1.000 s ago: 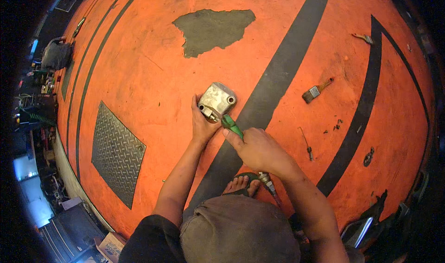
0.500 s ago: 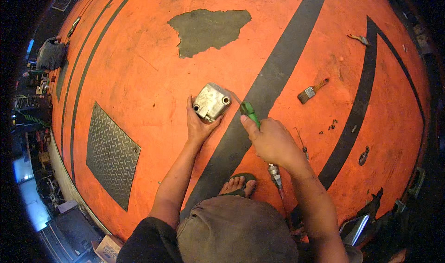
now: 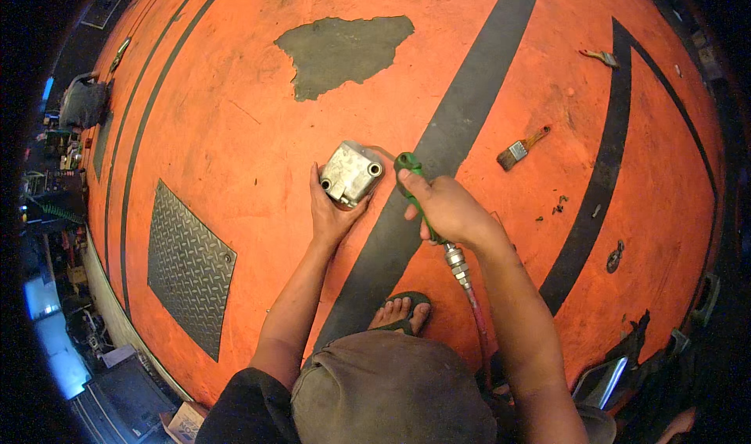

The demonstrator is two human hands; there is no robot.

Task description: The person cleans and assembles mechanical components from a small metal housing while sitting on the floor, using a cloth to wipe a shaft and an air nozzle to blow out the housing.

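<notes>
A boxy silver metal part with two round ports at opposite corners is gripped from below by my left hand, thumb on one side and fingers on the other. My right hand is wrapped round a green air blow gun, its thumb on the top near the head. The gun's thin nozzle points left toward the metal part's upper right side; whether the tip touches it I cannot tell. From the gun's lower end, a metal coupling joins a red hose running down toward my body.
On the orange floor lie a paintbrush, a second brush farther right, small dark bits and a small metal piece. A diamond-patterned metal plate is at left. My sandalled foot stands below the hands.
My right hand and the blow gun have turned and shifted slightly left, so more of the green handle and the coupling shows. The left hand still holds the metal part.
</notes>
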